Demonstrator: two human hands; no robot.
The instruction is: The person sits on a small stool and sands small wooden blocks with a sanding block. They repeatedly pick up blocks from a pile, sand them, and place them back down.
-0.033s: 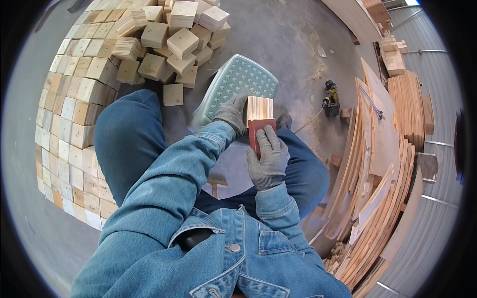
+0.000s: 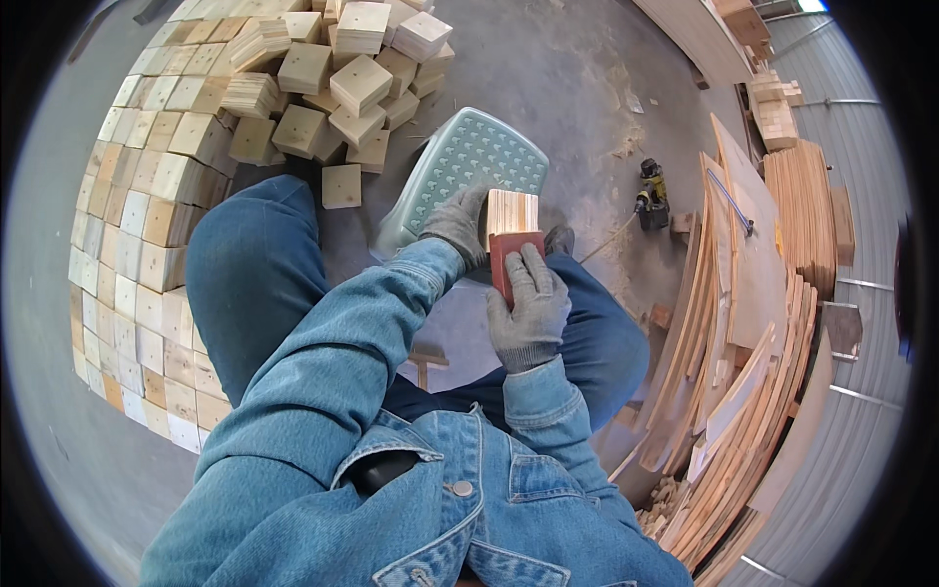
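My left hand (image 2: pixel 458 227), in a grey work glove, is closed on the left side of a plywood block (image 2: pixel 513 212) whose layered edge faces up. Against the near part of that block lies a reddish-brown sanding block (image 2: pixel 502 264). My right hand (image 2: pixel 530 308), gloved too, grips the sanding block, its fingers laid over the top. Both hands are between my knees, just in front of a pale green plastic step stool (image 2: pixel 484 149). The underside of the plywood block is hidden.
Stacked wooden blocks (image 2: pixel 147 264) form a wide pile on the left, with loose blocks (image 2: pixel 360 85) heaped at its far end. A yellow-and-black power tool (image 2: pixel 650 196) sits on the floor to the right. Beyond it lean thin boards and strips (image 2: pixel 753 264).
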